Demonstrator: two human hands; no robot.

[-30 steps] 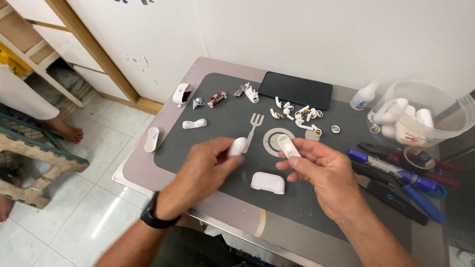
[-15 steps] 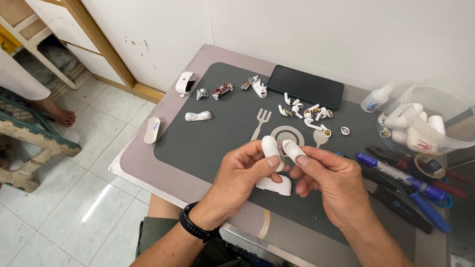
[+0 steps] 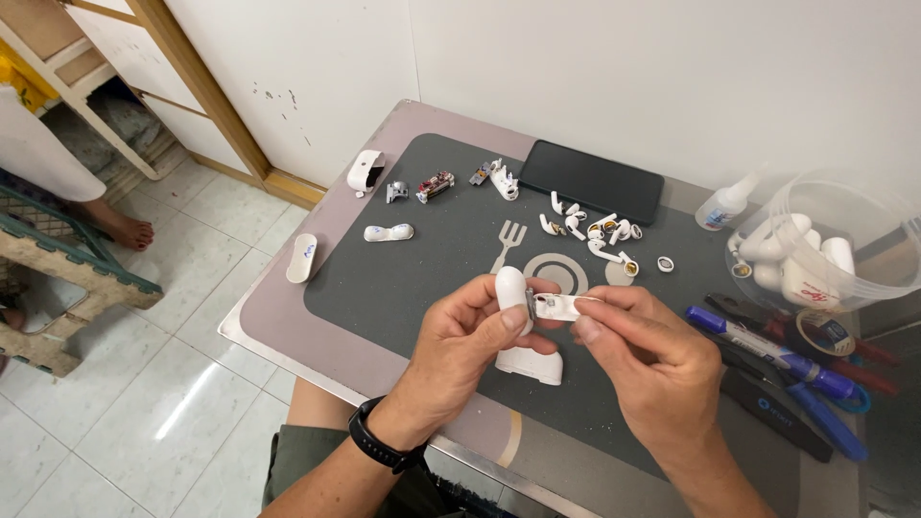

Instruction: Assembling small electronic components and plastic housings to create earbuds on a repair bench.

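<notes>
Both hands have drawn closer, joining two white plastic pieces. Left hand (image 3: 460,345) pinches the upright rounded white shell (image 3: 511,295); right hand (image 3: 652,360) pinches the flat white lid (image 3: 559,306), lying crosswise.

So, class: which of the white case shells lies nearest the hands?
The white shell on the grey mat, directly below the hands; the others lie near the table's far left edge.

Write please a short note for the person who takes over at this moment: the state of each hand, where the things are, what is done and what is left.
Left hand: pinches a white rounded case shell.
Right hand: holds a small white lid piece against that shell; a metal hinge part shows between them.
On the grey mat: a white case base below the hands, loose earbud parts, a black phone.
Right side: a tub of white cases, markers, tape.
Done: the two pieces are brought together.
Left: whether they are joined cannot be told.
</notes>
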